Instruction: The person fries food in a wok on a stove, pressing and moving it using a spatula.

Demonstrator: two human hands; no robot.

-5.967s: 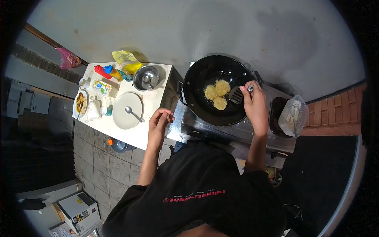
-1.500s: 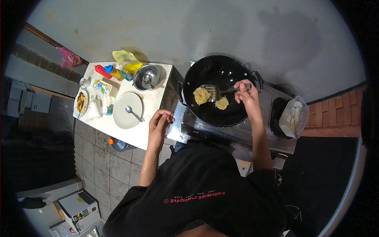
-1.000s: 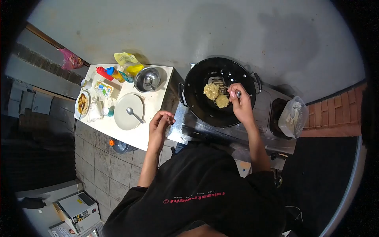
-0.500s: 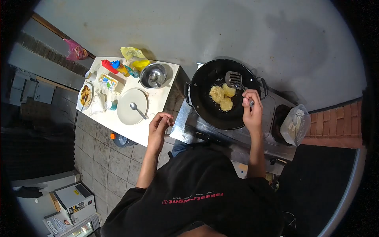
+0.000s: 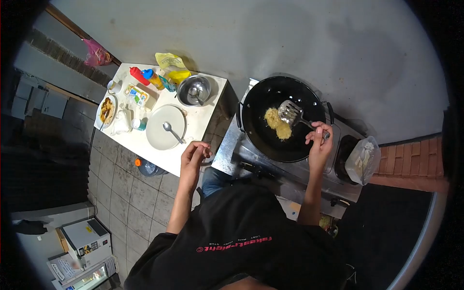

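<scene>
My right hand [image 5: 319, 142] is closed around the handle of a metal slotted spatula [image 5: 291, 112]. The spatula's slotted head is low in a black two-handled wok [image 5: 261, 145], over or against the pale golden fritters [image 5: 283, 131] frying there. One of those pieces is mostly hidden by the head. My left hand [image 5: 194, 157] hovers with loosely curled fingers and nothing visible in them. It is nearest to a grey-white plate [image 5: 157, 137] on the white table, where a spoon [image 5: 173, 132] lies.
The wok sits on a metal stove [image 5: 229, 150]. At its right is a clear plastic tub [image 5: 362, 162]. The white table [image 5: 159, 159] also bears a steel bowl [image 5: 194, 91], sauce bottles [image 5: 139, 76] and a plate of food [image 5: 106, 112]. A water bottle [image 5: 147, 166] is below.
The spatula's head has come down over one fritter, its handle now tilted further right. My right hand has moved right and slightly down. My left hand stays nearly still.
</scene>
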